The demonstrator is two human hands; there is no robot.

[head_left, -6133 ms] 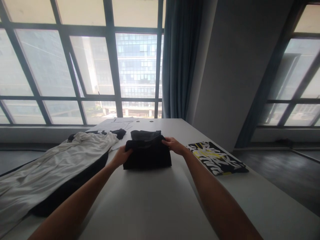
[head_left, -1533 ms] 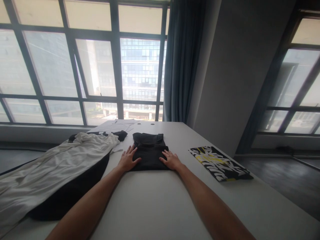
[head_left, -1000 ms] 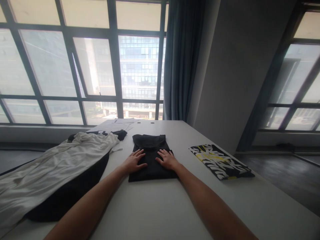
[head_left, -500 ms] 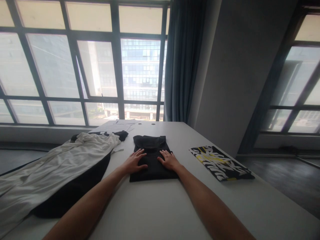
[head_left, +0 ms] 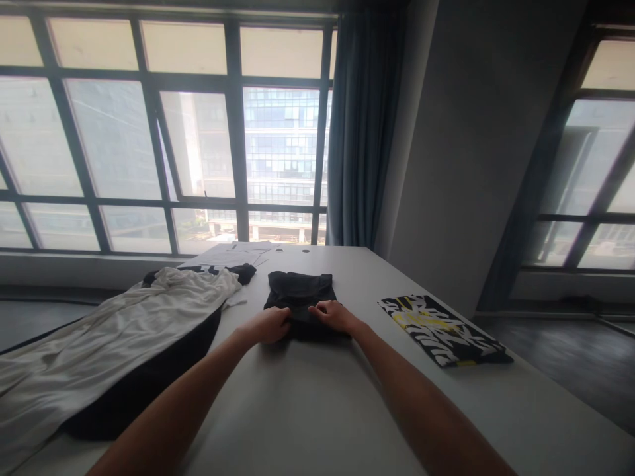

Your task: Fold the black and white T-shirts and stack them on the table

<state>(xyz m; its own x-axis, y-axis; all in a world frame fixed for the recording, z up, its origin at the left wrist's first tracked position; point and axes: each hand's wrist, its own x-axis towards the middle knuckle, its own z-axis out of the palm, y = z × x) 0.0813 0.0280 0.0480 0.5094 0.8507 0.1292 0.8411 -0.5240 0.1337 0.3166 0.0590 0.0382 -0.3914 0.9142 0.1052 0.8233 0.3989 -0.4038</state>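
Both hands are working the black garment (head_left: 300, 285), lying mid-width on the table (head_left: 297, 410), toward the far edge. Left hand (head_left: 272, 324) is sitting at its near-left side, right hand (head_left: 335, 315) at its near-right — neither is clearly nearer. Grip is looking narrow on both: fingers are curling around the near fold (fingertips are hiding, so exact pinch can't be told). Most of the cloth is lying beyond the grip, pointing at the table's far edge; the near fold is running left to right. Long axis — can't tell, foreshortening is masking it.

Count: two hands, one black garment in grip. One patterned garment (head_left: 441, 330) is lying folded along the right edge. One white garment (head_left: 163, 324) is sprawling along the left edge over dark cloth (head_left: 143, 396), piece count unclear. Several papers (head_left: 225, 254) are lying by the far-left corner, number unclear. Two dark discs (head_left: 278, 250) are showing near the far edge.
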